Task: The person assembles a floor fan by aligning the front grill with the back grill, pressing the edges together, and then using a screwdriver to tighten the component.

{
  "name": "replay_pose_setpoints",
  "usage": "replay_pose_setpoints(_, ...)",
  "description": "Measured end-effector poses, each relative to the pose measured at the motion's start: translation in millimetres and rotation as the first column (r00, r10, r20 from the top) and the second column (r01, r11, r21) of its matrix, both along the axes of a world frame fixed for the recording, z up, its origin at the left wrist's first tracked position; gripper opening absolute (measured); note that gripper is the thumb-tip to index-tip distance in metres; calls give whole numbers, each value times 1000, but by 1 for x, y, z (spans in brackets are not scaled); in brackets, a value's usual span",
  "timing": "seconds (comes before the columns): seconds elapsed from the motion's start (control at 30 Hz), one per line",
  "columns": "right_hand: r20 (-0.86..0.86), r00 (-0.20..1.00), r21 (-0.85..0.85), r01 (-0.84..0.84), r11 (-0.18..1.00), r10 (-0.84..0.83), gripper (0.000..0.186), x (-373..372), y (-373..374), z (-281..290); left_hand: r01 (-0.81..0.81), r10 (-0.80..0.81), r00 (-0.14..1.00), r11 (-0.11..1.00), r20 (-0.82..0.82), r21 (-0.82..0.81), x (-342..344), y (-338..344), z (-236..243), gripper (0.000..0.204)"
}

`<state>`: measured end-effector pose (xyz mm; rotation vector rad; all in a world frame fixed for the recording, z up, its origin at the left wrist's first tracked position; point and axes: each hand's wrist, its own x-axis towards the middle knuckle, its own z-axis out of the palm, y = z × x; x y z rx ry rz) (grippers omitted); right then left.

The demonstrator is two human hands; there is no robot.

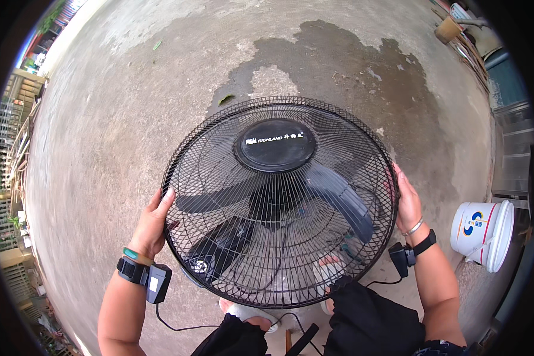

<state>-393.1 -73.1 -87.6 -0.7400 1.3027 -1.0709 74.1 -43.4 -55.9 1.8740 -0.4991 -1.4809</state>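
A black electric fan [276,145] with a round wire grille and dark blades fills the middle of the view, its face tipped up toward me. My left hand [152,224] grips the grille's left rim, thumb on the front edge and the other fingers partly hidden behind. On the opposite rim my right hand [408,202] is pressed, its fingers curling round the back of the cage. Through the wires a dark fan base [219,249] with a pale round knob shows at the lower left.
A white bucket [473,231] lies on its side at the right. Wet patches [362,65] darken the concrete floor [101,130]. A fence [6,166] runs along the left; sticks and dark containers [510,148] line the right. My feet are beneath the fan.
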Motion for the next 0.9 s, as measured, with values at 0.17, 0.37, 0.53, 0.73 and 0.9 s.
replay_pose_setpoints(0.17,20,1000,22,0,1000,-1,43,-1,-4,1,25,-25,999,1000,20,-5,-1,-2,1,53)
replay_pose_setpoints(0.37,36,999,26,14,1000,-15,46,-8,-7,-7,59,-65,989,997,-131,-53,-2,-4,2,59)
replay_pose_setpoints(0.53,34,999,29,3,1000,-4,46,-7,-7,-7,58,-63,988,998,-142,-35,-2,-5,1,63)
replay_pose_setpoints(0.73,17,1000,30,-2,1000,2,44,-5,-2,-7,103,-105,992,994,-76,-39,7,-3,-6,84)
replay_pose_setpoints(0.9,66,997,45,41,998,-44,40,-5,-3,-13,138,-138,990,990,26,-14,13,-2,-5,87)
